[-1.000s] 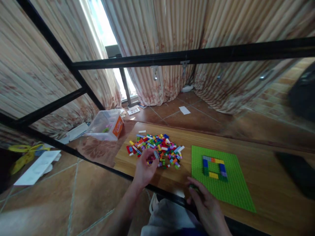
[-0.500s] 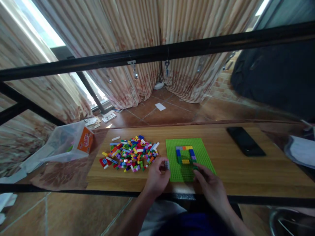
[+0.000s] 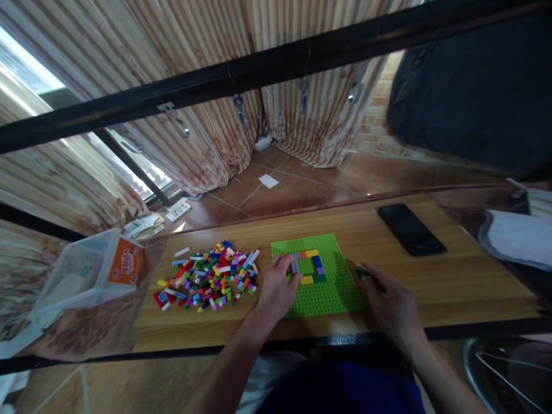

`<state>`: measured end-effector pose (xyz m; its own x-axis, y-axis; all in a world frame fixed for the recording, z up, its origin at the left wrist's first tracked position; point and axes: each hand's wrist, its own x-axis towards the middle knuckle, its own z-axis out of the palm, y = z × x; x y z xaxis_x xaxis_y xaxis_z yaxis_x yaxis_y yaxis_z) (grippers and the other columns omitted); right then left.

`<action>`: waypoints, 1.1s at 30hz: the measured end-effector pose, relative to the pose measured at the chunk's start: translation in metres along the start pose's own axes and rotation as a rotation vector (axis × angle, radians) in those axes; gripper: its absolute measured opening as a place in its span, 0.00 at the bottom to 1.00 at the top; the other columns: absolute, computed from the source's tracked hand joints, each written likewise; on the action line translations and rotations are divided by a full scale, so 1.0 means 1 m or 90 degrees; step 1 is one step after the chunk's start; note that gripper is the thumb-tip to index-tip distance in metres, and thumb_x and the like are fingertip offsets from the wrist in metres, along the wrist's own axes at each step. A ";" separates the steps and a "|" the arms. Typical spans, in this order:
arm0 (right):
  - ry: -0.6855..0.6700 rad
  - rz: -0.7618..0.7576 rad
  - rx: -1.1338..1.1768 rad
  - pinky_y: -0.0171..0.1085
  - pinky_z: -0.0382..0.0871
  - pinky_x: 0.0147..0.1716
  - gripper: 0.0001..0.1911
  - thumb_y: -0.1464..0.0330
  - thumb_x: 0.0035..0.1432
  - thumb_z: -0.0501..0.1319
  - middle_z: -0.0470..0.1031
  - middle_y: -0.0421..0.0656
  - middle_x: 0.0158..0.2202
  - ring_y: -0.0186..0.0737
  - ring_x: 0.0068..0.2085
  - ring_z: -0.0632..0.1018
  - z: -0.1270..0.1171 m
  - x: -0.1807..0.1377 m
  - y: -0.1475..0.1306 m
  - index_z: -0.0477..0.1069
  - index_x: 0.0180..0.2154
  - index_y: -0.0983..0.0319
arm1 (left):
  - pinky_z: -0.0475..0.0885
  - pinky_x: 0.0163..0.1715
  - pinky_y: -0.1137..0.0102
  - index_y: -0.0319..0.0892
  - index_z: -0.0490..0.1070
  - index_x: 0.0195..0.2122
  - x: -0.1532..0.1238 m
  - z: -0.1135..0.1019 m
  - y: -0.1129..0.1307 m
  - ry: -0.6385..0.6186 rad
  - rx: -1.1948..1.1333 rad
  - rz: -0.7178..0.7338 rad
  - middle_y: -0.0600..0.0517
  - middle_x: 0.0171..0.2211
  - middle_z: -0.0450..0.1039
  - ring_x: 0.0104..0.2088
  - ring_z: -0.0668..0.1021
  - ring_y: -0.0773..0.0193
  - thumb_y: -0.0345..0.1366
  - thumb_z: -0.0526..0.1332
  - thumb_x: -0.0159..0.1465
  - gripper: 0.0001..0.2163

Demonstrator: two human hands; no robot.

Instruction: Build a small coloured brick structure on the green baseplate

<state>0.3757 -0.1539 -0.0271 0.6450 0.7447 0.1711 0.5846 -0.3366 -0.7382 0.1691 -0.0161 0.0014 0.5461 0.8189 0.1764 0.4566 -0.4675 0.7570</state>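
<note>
My left hand (image 3: 277,289) pinches a grey toy brick (image 3: 294,267) at the left side of a rectangular ring of coloured bricks (image 3: 318,264). I cannot tell whether the grey brick is pressed down. The ring, with orange, yellow, blue, purple and green parts, sits on a light green baseplate (image 3: 338,293); my fingers cover part of its left side. Just beyond the plate's right edge, my right hand (image 3: 392,305) has its fingers closed on a dark green brick (image 3: 359,272).
A pile of loose mixed bricks (image 3: 211,276) lies left of the baseplate on the wooden table (image 3: 241,328). A black phone (image 3: 411,229) rests at the right. Beyond the table's left end stands a clear plastic bin (image 3: 86,276) with an orange label.
My left hand has brought the grey brick from the baseplate's left edge to the ring's left side. My right hand has moved right, off the plate, with the green brick. The view has shifted.
</note>
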 end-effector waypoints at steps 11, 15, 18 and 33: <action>0.080 -0.192 -0.213 0.47 0.73 0.43 0.16 0.64 0.64 0.53 0.79 0.50 0.41 0.47 0.42 0.77 0.003 0.014 0.028 0.75 0.46 0.62 | 0.74 0.39 0.67 0.43 0.69 0.47 -0.020 -0.009 -0.013 0.079 0.008 -0.027 0.50 0.40 0.72 0.37 0.75 0.63 0.28 0.63 0.59 0.14; 0.077 -0.222 -0.186 0.47 0.73 0.46 0.14 0.63 0.63 0.55 0.78 0.48 0.43 0.46 0.44 0.77 0.005 0.011 0.031 0.76 0.45 0.60 | 0.74 0.40 0.67 0.44 0.68 0.49 -0.029 -0.009 -0.024 0.074 0.018 -0.016 0.48 0.42 0.72 0.40 0.76 0.62 0.29 0.60 0.62 0.14; 0.074 -0.232 -0.168 0.47 0.73 0.47 0.13 0.63 0.63 0.56 0.77 0.48 0.44 0.45 0.45 0.77 0.005 0.008 0.031 0.77 0.42 0.59 | 0.75 0.40 0.67 0.44 0.68 0.48 -0.033 -0.007 -0.029 0.078 0.032 -0.012 0.48 0.42 0.72 0.40 0.76 0.61 0.29 0.60 0.62 0.13; 0.131 -0.253 -0.205 0.45 0.72 0.41 0.11 0.64 0.62 0.57 0.77 0.48 0.37 0.46 0.39 0.77 -0.004 0.000 0.033 0.76 0.38 0.61 | 0.75 0.42 0.65 0.44 0.68 0.50 -0.036 -0.002 -0.034 0.079 0.033 -0.005 0.46 0.46 0.72 0.43 0.76 0.60 0.30 0.60 0.62 0.14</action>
<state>0.3968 -0.1674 -0.0492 0.4086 0.7335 0.5432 0.9025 -0.2360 -0.3602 0.1325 -0.0291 -0.0297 0.4519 0.8566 0.2493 0.4979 -0.4740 0.7263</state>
